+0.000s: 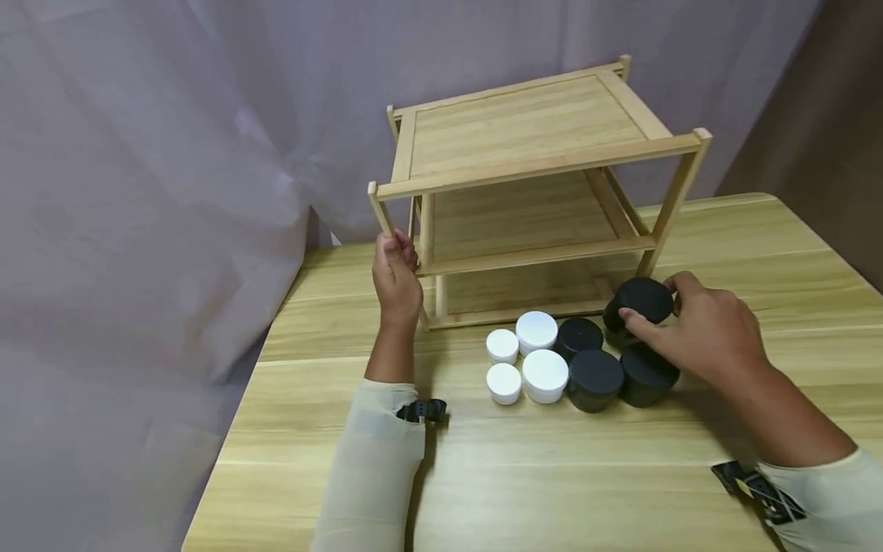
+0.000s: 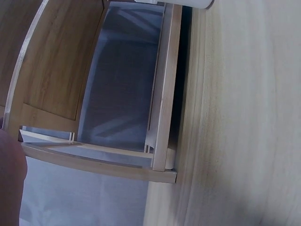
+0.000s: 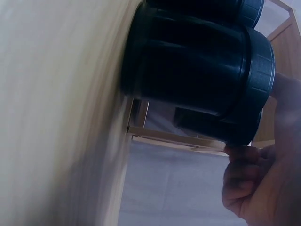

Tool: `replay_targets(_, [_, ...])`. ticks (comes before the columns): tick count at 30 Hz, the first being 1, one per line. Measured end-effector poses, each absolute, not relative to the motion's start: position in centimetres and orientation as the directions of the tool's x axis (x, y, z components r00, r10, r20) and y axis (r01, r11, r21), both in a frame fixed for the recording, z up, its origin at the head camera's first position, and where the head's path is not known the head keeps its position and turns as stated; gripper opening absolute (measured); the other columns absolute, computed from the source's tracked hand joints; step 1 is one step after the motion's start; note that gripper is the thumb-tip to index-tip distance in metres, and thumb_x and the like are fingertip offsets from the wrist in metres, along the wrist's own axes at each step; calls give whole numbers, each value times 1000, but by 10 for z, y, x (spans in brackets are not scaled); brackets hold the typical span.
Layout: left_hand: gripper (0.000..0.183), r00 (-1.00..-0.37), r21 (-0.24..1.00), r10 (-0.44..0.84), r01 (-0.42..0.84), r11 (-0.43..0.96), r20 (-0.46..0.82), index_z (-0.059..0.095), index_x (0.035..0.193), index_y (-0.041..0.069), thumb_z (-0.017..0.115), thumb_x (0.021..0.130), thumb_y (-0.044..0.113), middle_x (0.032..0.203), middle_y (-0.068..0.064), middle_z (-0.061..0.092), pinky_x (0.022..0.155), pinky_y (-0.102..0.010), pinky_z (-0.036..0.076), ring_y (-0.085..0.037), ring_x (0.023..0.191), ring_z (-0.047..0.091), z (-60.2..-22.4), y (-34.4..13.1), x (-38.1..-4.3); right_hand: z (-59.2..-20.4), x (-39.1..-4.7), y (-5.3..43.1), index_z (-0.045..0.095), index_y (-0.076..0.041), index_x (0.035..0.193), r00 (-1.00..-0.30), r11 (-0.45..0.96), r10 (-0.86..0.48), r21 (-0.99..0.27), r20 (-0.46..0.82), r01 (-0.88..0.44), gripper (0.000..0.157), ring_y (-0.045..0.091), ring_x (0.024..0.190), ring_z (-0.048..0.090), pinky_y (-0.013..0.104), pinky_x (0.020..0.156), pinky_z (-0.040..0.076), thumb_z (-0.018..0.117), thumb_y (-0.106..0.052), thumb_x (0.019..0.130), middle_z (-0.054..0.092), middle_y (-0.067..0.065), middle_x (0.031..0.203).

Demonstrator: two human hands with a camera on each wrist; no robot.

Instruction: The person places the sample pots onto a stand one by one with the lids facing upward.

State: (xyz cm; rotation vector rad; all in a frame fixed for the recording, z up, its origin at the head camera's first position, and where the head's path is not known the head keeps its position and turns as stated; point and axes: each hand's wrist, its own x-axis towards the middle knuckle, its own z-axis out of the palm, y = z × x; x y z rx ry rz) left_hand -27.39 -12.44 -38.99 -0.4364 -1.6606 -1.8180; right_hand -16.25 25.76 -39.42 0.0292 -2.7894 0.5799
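My left hand grips the front left post of a three-tier wooden rack, fingers curled round it below the top shelf. With my right hand I hold a black jar by its lid, thumb on the near side and fingers on the far side. In the right wrist view the base of this held jar sits off the table, partly hidden by another black jar. Three other black jars stand close by, beside two larger white jars and two small white jars.
The rack stands at the back of a light wooden table, with the jars lined up in two rows in front of it. A grey curtain hangs behind and to the left. The table's right edge lies beyond my right hand.
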Motion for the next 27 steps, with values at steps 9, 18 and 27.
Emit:
replay_targets(9, [81,-735,761,-251,648,15,630,50,100,-7,31,100,72,76,3,39,57,-19,32,-5,64,35,-390,-120,-272,-392,-157,263,56,5,132,-930,911,62,-401,363,-96,79,27,55,52,34,50,31,77,-58,90,60,12,68])
replay_targets(18, [81,-723,751,-244,659,36,646,50,101,-8,32,102,71,75,6,39,58,-19,33,-5,63,35,-390,-120,-273,-395,-154,265,59,8,130,-809,877,65,-421,585,-234,77,19,51,44,31,51,28,81,-48,82,54,9,61])
replay_targets(27, [84,-718,748,-243,662,51,652,49,104,-14,32,103,69,76,5,40,59,-19,34,-5,65,37,-390,-120,-271,-401,-153,265,62,10,132,-721,691,98,-568,686,-447,72,-10,49,28,19,47,23,90,-15,71,39,-10,53])
